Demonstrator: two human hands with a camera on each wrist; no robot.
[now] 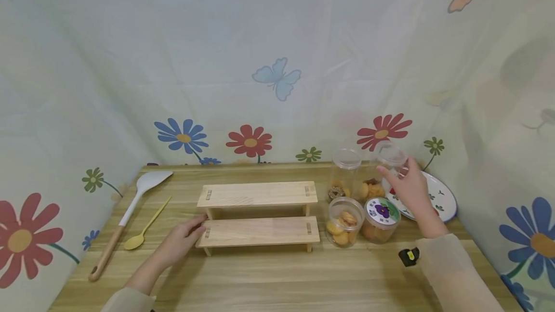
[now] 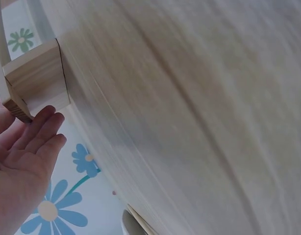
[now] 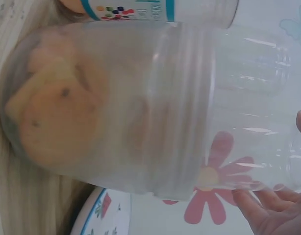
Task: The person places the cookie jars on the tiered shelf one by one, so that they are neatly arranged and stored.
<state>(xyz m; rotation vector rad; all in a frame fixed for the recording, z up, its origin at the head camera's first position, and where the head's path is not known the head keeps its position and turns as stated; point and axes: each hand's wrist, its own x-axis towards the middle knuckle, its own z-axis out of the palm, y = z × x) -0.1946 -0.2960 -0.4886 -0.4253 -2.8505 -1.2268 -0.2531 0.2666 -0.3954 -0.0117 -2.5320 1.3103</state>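
My left hand [image 1: 179,240] touches the left end of a two-step wooden rack [image 1: 260,230]. In the left wrist view its fingers [image 2: 45,129] lie nearly straight by the corner of a board [image 2: 18,105]. My right hand [image 1: 409,184] grips the upper part of a tall clear jar [image 1: 386,167] with cookies at its bottom. The thumb and fingers stand on opposite sides of that jar in the right wrist view. In front of it is a shorter cookie jar [image 1: 381,227] with a purple-flower lid. Left of these stand another tall jar [image 1: 346,170] and a short cookie jar [image 1: 344,227].
A patterned plate [image 1: 444,196] lies behind the right hand. At the left of the wooden table [image 1: 277,278] are a white spatula [image 1: 130,211] with a wooden handle and a yellow spoon [image 1: 136,240]. A flower-printed cloth [image 1: 208,85] hangs behind and on both sides.
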